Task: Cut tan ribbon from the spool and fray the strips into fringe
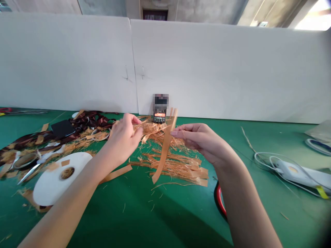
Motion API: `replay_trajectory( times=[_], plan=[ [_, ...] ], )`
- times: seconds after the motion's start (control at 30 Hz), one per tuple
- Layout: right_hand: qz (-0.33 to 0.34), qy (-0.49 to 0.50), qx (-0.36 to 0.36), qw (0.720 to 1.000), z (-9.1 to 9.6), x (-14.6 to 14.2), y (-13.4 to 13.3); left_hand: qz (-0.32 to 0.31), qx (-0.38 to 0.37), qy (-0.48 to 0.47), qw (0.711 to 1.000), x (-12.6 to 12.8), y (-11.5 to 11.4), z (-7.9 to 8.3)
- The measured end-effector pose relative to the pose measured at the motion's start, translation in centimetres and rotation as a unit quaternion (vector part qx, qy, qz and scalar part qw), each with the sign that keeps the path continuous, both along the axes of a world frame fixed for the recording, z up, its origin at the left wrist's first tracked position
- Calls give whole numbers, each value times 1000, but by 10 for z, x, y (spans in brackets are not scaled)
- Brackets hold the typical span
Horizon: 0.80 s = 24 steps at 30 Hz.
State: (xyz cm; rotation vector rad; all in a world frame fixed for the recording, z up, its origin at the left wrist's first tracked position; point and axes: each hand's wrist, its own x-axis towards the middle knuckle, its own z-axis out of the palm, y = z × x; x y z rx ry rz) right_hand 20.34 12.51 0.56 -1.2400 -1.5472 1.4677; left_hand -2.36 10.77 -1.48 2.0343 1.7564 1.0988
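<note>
My right hand [195, 137] pinches a tan-orange ribbon strip [163, 156] between thumb and fingertips. The strip hangs down at a slant, and its upper end is split into narrow bands. My left hand [125, 134] is to the left of it, thumb and index finger apart and curved. Fine loose fibres show by its fingertips; whether any are caught in the hidden fingers I cannot tell. Below the strip lies a bundle of frayed ribbon pieces [181, 167], fringed at the left, flat at the right. A heap of frayed fibres [155, 130] lies behind.
A phone [159, 115] leans against the white panel [207, 69]. At left are a white ribbon spool [50, 182], dark brown ribbon [90, 119], a black flat object [62, 128] and a metal blade [29, 174]. At right are a red-and-black handle [219, 198] and a white power strip [297, 170].
</note>
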Motion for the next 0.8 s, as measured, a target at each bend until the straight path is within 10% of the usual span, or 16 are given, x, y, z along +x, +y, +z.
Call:
replay_trajectory(
  times=[0.2, 0.8],
  plan=[
    [28, 24, -19, 999, 0, -5, 0, -265, -181, -270, 908, 27, -18, -1],
    [33, 27, 31, 999, 3, 13, -1, -147, -61, -325, 932, 31, -17, 4]
  ],
)
